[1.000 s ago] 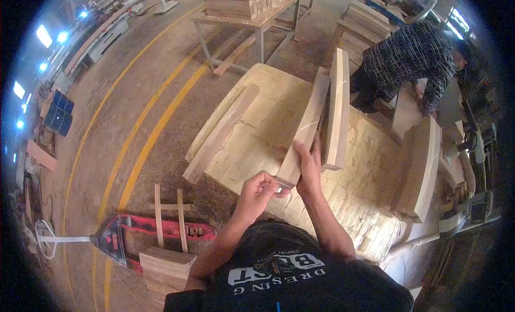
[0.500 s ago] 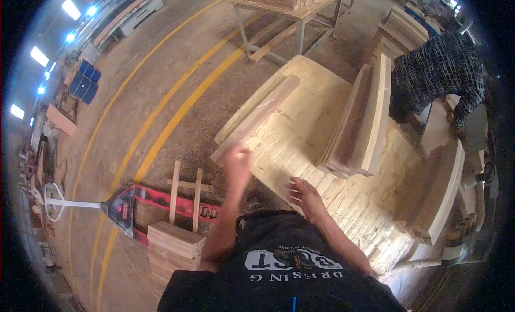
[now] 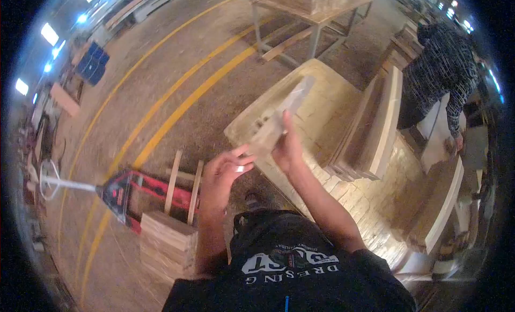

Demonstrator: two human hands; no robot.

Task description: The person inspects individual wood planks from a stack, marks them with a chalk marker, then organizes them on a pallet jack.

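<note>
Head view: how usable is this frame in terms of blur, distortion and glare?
Head view: strong fisheye bending with black corners; motion blur smears the pale wooden plank gripped by the right hand and the left hand; ceiling lights blow out blue-white; the stacked upright boards stay fairly readable.

Right hand (image 3: 288,147) gripped near end of a plank (image 3: 281,119), blurred, raised above the wood stack (image 3: 343,194). Left hand (image 3: 222,172) open, fingers at the plank's near end. Upright boards (image 3: 375,130) stood just right. Co-worker (image 3: 442,71) bent beyond.
</note>
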